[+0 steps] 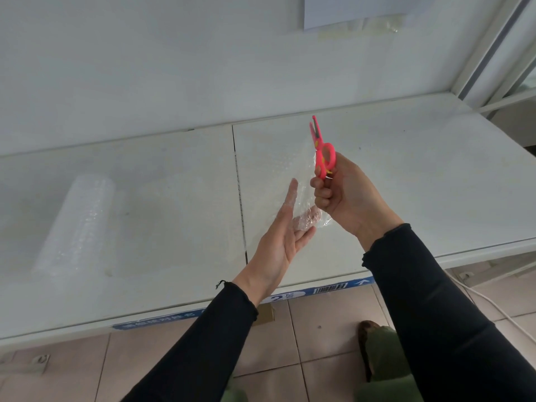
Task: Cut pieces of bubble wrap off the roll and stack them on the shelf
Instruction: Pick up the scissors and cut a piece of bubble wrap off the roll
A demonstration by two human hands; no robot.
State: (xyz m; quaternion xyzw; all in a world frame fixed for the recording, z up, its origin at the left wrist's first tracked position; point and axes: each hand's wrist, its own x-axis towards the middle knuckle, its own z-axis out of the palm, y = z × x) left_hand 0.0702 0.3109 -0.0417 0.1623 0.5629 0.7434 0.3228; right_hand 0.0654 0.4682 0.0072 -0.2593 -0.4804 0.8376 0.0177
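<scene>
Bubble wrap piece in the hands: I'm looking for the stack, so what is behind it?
Through the bubble wrap piece, fingers of the left hand show pink, with the white shelf beyond. Any stack lying beneath cannot be made out.

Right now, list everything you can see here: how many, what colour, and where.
bubble wrap roll: one, clear, lying on the left of the shelf
cut bubble wrap piece: one, clear, held up between the hands
scissors: one, pink, tips pointing up
shelf: one, white, two panels
label strip: one, blue with a barcode, on the shelf's front edge
paper sheet: one, white, taped to the back wall at the top
cable: one, white, on the tiled floor at right
shoe: one clearly seen, green, on the floor at lower right
sleeves: two, black
left hand: fingers straight, against the cut piece
right hand: grips the scissors
</scene>
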